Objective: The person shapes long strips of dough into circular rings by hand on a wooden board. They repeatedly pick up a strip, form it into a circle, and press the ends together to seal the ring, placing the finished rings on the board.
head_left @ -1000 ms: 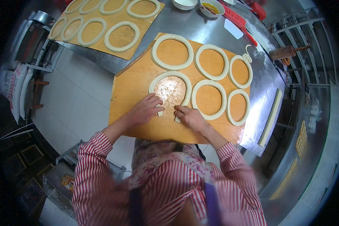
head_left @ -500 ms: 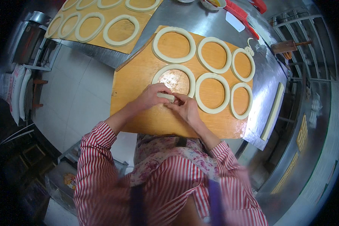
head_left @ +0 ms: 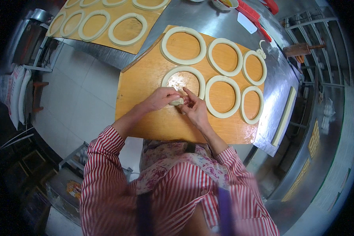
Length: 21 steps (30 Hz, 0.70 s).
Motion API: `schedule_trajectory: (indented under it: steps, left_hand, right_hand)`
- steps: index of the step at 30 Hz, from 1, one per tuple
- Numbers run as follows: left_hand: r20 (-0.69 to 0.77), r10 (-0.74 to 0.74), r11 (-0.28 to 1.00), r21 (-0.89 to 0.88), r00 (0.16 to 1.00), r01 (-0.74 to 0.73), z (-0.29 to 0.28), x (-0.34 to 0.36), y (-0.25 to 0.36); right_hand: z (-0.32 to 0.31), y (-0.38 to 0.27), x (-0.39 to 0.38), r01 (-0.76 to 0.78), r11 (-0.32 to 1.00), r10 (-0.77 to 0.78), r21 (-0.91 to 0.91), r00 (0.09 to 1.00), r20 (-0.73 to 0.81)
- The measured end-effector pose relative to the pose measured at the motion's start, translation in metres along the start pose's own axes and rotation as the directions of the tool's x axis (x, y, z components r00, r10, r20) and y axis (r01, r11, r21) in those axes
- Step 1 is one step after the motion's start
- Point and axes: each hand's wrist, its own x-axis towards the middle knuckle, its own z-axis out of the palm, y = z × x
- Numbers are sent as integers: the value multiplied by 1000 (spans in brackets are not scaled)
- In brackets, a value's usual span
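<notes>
A pale dough ring (head_left: 198, 78) lies on the wooden board (head_left: 139, 84), its near side at my hands. My left hand (head_left: 161, 98) is closed on the near part of this ring, thumb and fingers around it, and a short piece of dough shows between my hands. From the other side my right hand (head_left: 196, 111) pinches at the dough, its index finger raised a little. The fingers partly hide where the ends meet. Several finished-looking rings, such as one dough ring (head_left: 223, 96) just to the right, lie flat in two rows.
At the far left a second board (head_left: 102, 44) carries more rings. On the metal table (head_left: 173, 19) are a red brush (head_left: 247, 11), a white scraper (head_left: 246, 23) and a bowl (head_left: 225, 4). A dough strip (head_left: 284, 116) lies at the right; a rolling pin (head_left: 299, 49) is beyond.
The dough between my hands has been pressed together and its cut end no longer shows plainly. My right index finger has lifted, and both hands have shifted slightly right.
</notes>
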Motion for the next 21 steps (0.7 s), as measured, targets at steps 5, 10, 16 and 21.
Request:
schedule_trajectory:
  steps: [5,10,16,21]
  left_hand:
    - [-26,-6,997,-72,1000,4,10,-2,3]
    - [53,-168,973,168,984,157,8,3,-2]
    - [158,-10,795,600,987,-88,16,1,9]
    - [68,45,863,500,997,-73,27,0,6]
  right_hand:
    - [-5,11,5,-93,982,83,166,995,61]
    - [-19,-5,-4,301,854,-248,-423,952,179]
    - [-34,13,4,495,676,-382,-546,869,316]
    - [-37,3,7,260,886,-203,-383,962,183]
